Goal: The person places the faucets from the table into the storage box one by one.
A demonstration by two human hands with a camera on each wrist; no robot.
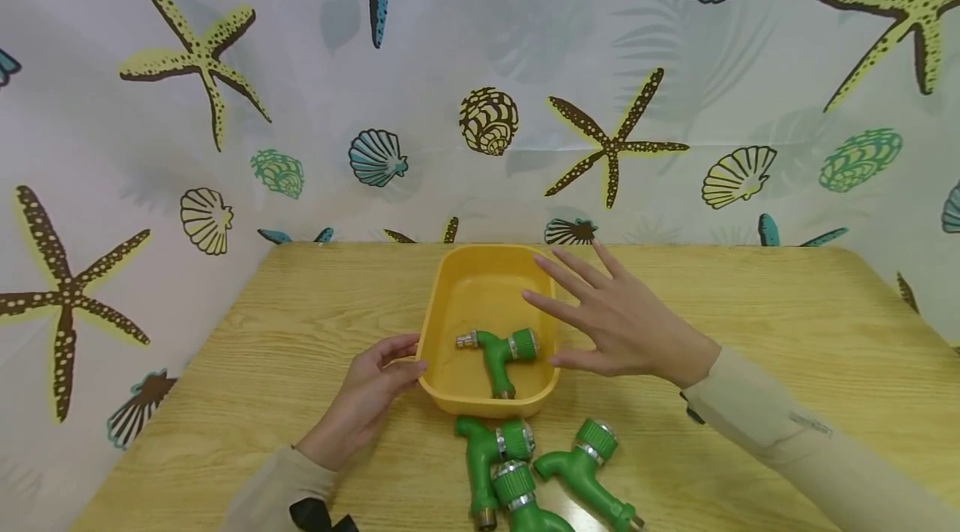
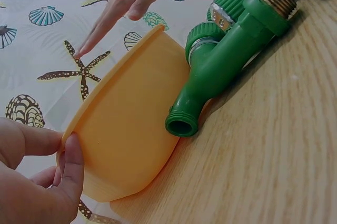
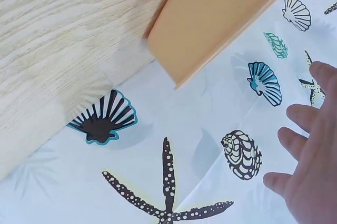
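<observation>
Yellow bin (image 1: 480, 290) taken as landmark; it stands upright on the wood-grain table (image 1: 337, 290), near the table's far edge. My left hand (image 1: 371, 386) is at the bin's left side, toward its near corner, pinching the rim between thumb and fingers; the left wrist view shows the thumb flat against the outer wall. My right hand (image 1: 618, 319) is at the bin's right side, fingers straight and spread wide, holding nothing; in the head view the fingertips overlap the right rim, and the right wrist view shows a gap between hand and bin. Inside the bin, in its near half, lies one green tap fitting (image 1: 498, 357): silver nozzle toward the left wall, ribbed cap toward the right wall, brass end toward the near rim. Three similar fittings lie on the table on the near side of the bin. The left one (image 1: 480, 457) is just beside the near wall; I cannot tell whether it touches. The middle one (image 1: 521, 501) lies farther from the bin, partly cut off by the lower edge of the head view. The right one (image 1: 585, 474) lies near the bin's near right corner, slanted, its cap end toward the bin and its brass end away. Beyond the bin hangs a white sheet (image 1: 420, 215) printed with starfish and shells.
</observation>
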